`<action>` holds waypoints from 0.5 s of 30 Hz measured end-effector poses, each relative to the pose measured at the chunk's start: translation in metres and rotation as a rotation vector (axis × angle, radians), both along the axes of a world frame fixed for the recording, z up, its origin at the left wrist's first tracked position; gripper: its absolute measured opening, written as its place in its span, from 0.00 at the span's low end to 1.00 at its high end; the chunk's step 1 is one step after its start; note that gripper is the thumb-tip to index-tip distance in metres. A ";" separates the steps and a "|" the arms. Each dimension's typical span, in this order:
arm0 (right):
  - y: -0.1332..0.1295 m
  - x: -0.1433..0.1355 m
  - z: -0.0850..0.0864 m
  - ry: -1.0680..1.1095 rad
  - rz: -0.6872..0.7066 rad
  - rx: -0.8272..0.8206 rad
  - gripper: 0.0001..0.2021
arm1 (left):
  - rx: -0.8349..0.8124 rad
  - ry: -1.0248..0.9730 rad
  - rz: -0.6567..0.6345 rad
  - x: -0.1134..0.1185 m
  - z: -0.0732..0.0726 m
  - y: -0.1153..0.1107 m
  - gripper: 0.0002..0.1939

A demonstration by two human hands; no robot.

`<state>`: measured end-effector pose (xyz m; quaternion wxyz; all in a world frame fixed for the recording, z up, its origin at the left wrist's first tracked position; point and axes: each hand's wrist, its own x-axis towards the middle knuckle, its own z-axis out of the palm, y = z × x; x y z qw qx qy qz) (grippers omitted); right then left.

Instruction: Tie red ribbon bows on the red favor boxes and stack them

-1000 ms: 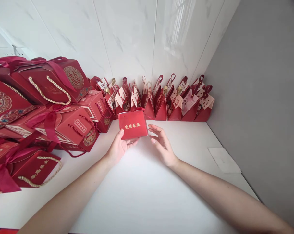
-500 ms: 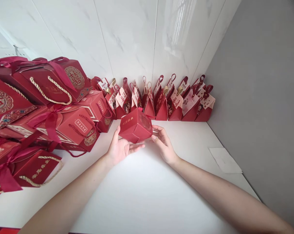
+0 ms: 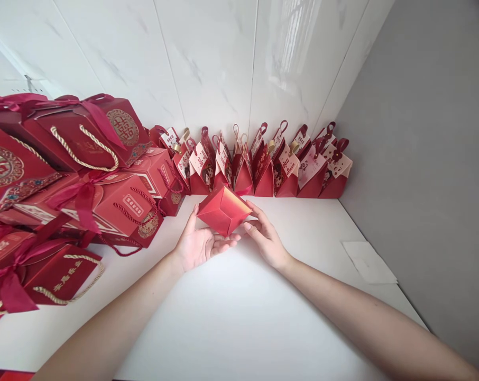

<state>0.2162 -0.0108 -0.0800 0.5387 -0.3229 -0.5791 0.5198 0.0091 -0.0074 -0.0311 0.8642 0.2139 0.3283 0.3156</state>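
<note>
A small red gift box (image 3: pixel 224 211) is held tilted above the white table, its folded bottom panels turned toward me. My left hand (image 3: pixel 200 244) grips its left corner with the thumb, while the other fingers stretch beneath it. On the other side, my right hand (image 3: pixel 266 235) pinches the box's right corner between thumb and fingers. A bit of dark pink ribbon (image 3: pixel 244 191) shows behind the box. The far face of the box is hidden.
Small red boxes with loop handles (image 3: pixel 285 169) stand in rows along the marble-patterned wall (image 3: pixel 215 63). Larger red gift boxes (image 3: pixel 116 203) with ribbons and rope handles are stacked at left. A white paper sheet (image 3: pixel 369 262) lies by the grey partition (image 3: pixel 422 159).
The red gift box has been tipped in my hands, so its underside now faces me and the gold lettering has gone from sight. Both hands keep nearly the same place.
</note>
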 end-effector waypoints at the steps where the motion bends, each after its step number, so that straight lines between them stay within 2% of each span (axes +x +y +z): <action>1: 0.000 0.000 0.000 -0.004 0.000 0.000 0.28 | 0.002 0.007 0.003 0.000 0.000 0.000 0.56; 4: 0.000 0.001 0.001 -0.006 -0.011 -0.008 0.28 | 0.026 0.027 -0.008 -0.001 -0.002 0.001 0.55; 7: 0.002 0.001 0.001 0.023 -0.045 -0.074 0.24 | 0.143 0.099 -0.010 0.000 -0.011 0.002 0.50; 11: 0.003 0.000 0.003 0.134 -0.054 -0.213 0.21 | 0.556 0.309 0.109 0.001 -0.026 0.000 0.38; 13: 0.003 0.000 0.005 0.167 -0.064 -0.252 0.21 | 0.763 0.408 0.163 0.001 -0.028 -0.002 0.37; 15: 0.003 -0.001 0.007 0.173 -0.084 -0.229 0.20 | 0.892 0.472 0.171 0.002 -0.025 -0.005 0.38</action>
